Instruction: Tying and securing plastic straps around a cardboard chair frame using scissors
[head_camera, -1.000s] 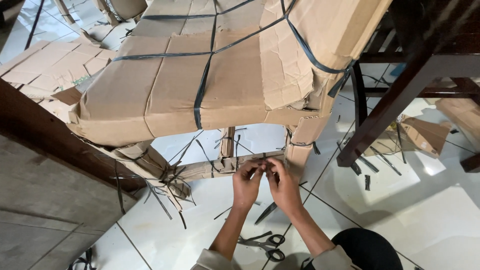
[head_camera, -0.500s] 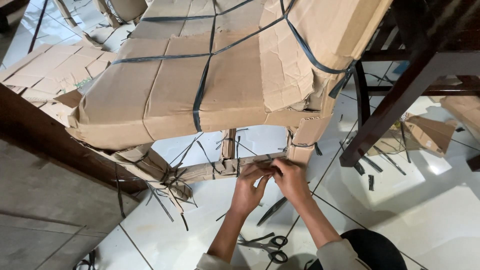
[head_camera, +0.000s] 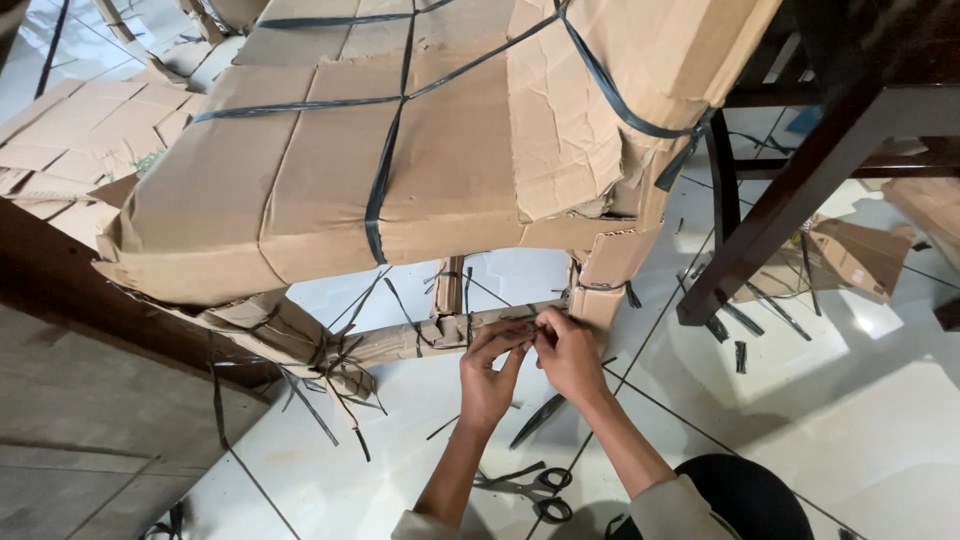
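1. Head view: left hand (head_camera: 490, 375) and right hand (head_camera: 568, 355) meet at a cardboard-wrapped rail (head_camera: 440, 335) under the wrapped furniture (head_camera: 400, 150).
2. Both hands pinch a dark strap (head_camera: 522, 316) on the rail, fingertips touching.
3. Rail lies just above the hands, between two wrapped legs.
4. Scissors (head_camera: 530, 488) lie on the tiled floor (head_camera: 850, 400) below the wrists.

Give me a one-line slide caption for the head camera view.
Both hands, left hand and right hand, pinch a strap on a cardboard-wrapped rail; scissors lie below.
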